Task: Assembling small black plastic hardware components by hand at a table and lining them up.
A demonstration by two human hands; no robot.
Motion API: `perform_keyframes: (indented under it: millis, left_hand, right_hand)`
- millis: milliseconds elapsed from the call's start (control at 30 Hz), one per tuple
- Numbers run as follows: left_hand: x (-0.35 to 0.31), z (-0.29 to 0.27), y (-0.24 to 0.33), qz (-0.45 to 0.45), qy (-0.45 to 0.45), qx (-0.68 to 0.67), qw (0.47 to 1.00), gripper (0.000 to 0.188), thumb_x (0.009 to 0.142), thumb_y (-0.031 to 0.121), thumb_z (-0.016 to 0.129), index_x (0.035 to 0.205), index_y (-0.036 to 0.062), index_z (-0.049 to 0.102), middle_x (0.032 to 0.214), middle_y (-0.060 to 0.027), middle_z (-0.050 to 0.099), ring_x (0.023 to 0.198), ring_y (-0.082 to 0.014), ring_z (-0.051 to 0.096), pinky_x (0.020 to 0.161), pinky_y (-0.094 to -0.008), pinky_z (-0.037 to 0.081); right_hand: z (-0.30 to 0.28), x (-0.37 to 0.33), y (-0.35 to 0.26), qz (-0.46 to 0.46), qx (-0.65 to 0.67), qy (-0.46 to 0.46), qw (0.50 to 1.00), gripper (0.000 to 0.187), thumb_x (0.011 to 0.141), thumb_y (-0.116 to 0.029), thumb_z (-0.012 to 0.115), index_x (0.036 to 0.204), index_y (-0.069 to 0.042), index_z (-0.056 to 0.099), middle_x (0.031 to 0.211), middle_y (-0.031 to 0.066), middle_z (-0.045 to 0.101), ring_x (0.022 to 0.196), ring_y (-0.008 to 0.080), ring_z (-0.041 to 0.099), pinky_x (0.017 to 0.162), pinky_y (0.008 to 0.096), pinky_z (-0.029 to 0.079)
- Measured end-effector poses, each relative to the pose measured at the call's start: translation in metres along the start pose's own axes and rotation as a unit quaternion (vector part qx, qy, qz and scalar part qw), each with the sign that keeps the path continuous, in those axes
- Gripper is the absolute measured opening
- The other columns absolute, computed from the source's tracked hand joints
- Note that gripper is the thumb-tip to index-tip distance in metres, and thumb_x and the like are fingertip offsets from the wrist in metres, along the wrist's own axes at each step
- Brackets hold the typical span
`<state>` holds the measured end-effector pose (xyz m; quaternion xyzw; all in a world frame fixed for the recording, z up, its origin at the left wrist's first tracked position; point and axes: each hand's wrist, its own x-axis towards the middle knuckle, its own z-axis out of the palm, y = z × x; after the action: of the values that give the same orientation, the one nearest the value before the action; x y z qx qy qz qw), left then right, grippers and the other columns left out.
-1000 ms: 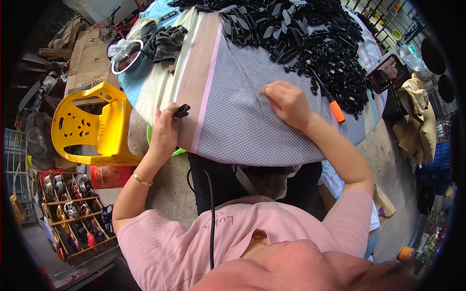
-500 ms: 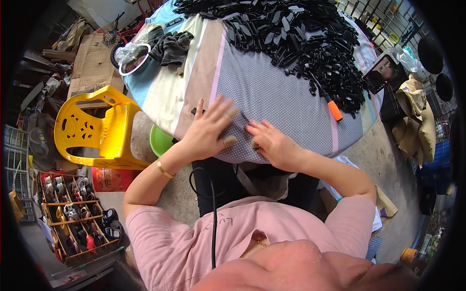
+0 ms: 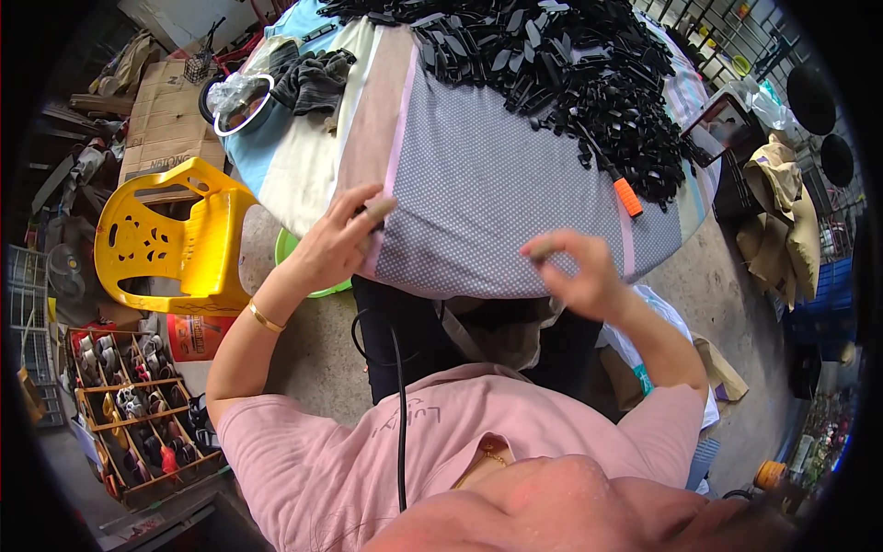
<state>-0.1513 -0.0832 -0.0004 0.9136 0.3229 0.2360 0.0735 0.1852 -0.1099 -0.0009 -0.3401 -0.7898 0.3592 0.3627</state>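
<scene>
My left hand point(image 3: 336, 244) is at the near left edge of the cloth-covered round table point(image 3: 469, 184), its fingers curled around a small black piece that is mostly hidden. Fabric-like covers sit on some fingertips of both hands. Above the table's front edge, my right hand point(image 3: 584, 271) is raised and slightly blurred. Its thumb and forefinger are apart, with nothing visible between them. A large heap of black plastic pieces point(image 3: 543, 55) covers the far right of the table. Beside its near end lies an orange-handled tool point(image 3: 627, 196) with a dark shaft.
A white-rimmed bowl point(image 3: 244, 115) and dark gloves point(image 3: 313, 78) lie at the far left of the table. A yellow chair point(image 3: 175, 244), green basin point(image 3: 326, 287) and shoe rack point(image 3: 138, 414) stand left. A phone point(image 3: 722, 129) is propped at the right. A black cable point(image 3: 402, 423) hangs before me.
Both hands have lifted from the cloth and moved apart, my left hand leftward and my right hand rightward. The left fingers have curled around the black piece that lay beside them.
</scene>
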Motion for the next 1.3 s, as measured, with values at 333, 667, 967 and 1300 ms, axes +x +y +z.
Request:
perform_keyframes:
  millis: [333,667,967,1300]
  left_hand:
    - [0.09,0.014,-0.021,-0.261,0.043,-0.492,0.83,0.041,0.086,0.008,0.056,0.125,0.0015,0.047,0.099,-0.0114,0.058,0.089,-0.0195,0.06,0.078,-0.032,0.05]
    - [0.158,0.082,-0.016,-0.199,-0.026,-0.798,0.568,0.039,0.092,0.016,0.05,0.128,0.0041,0.041,0.104,-0.0102,0.057,0.097,-0.0249,0.059,0.089,-0.0444,0.049]
    - [0.148,0.083,-0.032,-0.192,0.18,-0.768,0.584,0.028,0.083,0.003,0.06,0.108,0.0044,0.049,0.1,-0.0082,0.056,0.095,-0.0192,0.059,0.084,-0.0344,0.05]
    - [0.151,0.075,0.0,-0.267,-0.044,-0.785,0.558,0.028,0.087,0.011,0.057,0.109,0.0015,0.042,0.104,-0.0127,0.055,0.091,-0.0268,0.062,0.083,-0.0398,0.051]
  right_hand:
    - [-0.023,0.099,0.046,0.164,0.24,0.087,0.953,0.023,0.081,-0.009,0.062,0.102,0.0,0.06,0.084,0.0046,0.063,0.073,0.0096,0.06,0.064,0.0222,0.051]
    - [-0.021,0.097,0.062,0.009,0.112,0.193,0.975,0.022,0.086,-0.001,0.052,0.105,-0.002,0.061,0.083,0.0011,0.056,0.072,0.0085,0.057,0.063,0.0209,0.05]
    - [-0.01,0.097,0.051,0.163,0.211,0.187,0.945,0.016,0.092,-0.01,0.048,0.101,0.002,0.054,0.092,0.0066,0.059,0.08,0.013,0.062,0.066,0.0244,0.053]
    - [-0.012,0.095,0.062,0.031,0.027,0.229,0.972,0.016,0.089,-0.006,0.054,0.101,0.004,0.058,0.082,0.0055,0.063,0.072,0.0093,0.061,0.064,0.023,0.053]
